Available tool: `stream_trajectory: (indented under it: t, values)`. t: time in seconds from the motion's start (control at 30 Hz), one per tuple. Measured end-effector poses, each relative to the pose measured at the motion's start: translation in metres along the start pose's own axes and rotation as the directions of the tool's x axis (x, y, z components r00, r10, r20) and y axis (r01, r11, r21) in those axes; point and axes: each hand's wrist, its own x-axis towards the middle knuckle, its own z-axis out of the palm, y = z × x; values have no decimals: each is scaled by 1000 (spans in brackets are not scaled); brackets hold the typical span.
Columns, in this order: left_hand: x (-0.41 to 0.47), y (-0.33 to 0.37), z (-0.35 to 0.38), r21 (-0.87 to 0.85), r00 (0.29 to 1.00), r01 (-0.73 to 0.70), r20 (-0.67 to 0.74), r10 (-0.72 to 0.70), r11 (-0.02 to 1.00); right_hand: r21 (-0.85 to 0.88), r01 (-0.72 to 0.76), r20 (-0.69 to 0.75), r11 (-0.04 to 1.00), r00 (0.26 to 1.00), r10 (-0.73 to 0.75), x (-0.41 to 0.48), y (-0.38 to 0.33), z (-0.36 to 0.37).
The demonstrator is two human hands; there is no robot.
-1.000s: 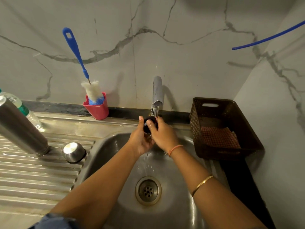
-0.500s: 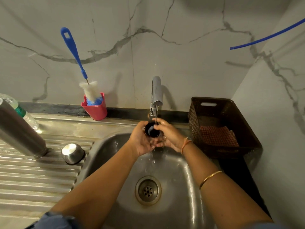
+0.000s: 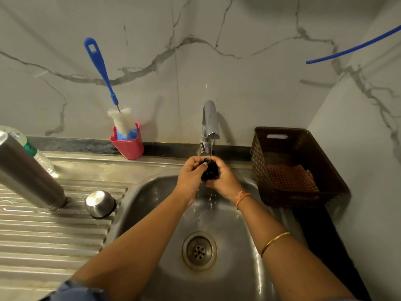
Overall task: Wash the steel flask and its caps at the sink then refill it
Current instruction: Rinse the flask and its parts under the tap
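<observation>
Both hands are over the sink basin [image 3: 149, 198], directly under the tap [image 3: 209, 118], water running. Left hand [image 3: 190, 178] and right hand [image 3: 226, 182] are both curled round 1 small black cap [image 3: 210, 171], fingers closed on it from either side. The stream lands on top of the cap and runs off below into the basin above the drain [image 3: 199, 251]. The cap is mostly covered by fingers, so I can't tell which way it faces. Right wrist has an orange thread [image 3: 242, 197], forearm a gold bangle [image 3: 274, 242]. Steel flask [image 3: 30, 172] stands on the ribbed drainboard [image 3: 43, 237] left of the basin, leaning left in this wide-angle view, upper end cut off by the frame edge. 1 steel cap [image 3: 100, 203] sits closed end up on the drainboard just right of the flask's base, not touching it, near the basin rim. Clear plastic bottle [image 3: 32, 149] with a green label is behind the flask. Pink holder [image 3: 130, 146] is against the wall with a blue-handled bottle brush [image 3: 102, 72] standing in it, bristles down. Brown basket [image 3: 303, 135] is right of the basin, checked cloth [image 3: 290, 178] inside. Blue tube [image 3: 355, 47] crosses the top-right corner in front of the marble wall [image 3: 238, 61].
</observation>
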Motion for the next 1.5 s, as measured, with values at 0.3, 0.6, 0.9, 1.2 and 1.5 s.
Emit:
stream_trajectory:
  t: [0.3, 0.6, 0.9, 1.2, 1.5]
  values:
    - [-3, 3, -19, 145, 960, -218, 212, 185, 965, 92, -8, -19, 996, 1000, 10, 2, -11, -9]
    - [2, -11, -30, 488, 915, -402, 244, 321, 775, 449, -269, 185, 852, 961, 206, -4, -29, -13]
    - [-3, -9, -23, 433, 922, -382, 241, 304, 816, 545, -309, 39, 780, 938, 344, -1, -38, -6]
    - [-10, -17, -33, 483, 919, -389, 265, 292, 785, 585, -389, 105, 711, 906, 410, -15, -32, 0]
    - [-19, -16, -36, 487, 930, -360, 250, 269, 796, 542, -381, 103, 749, 915, 391, -25, -37, 0]
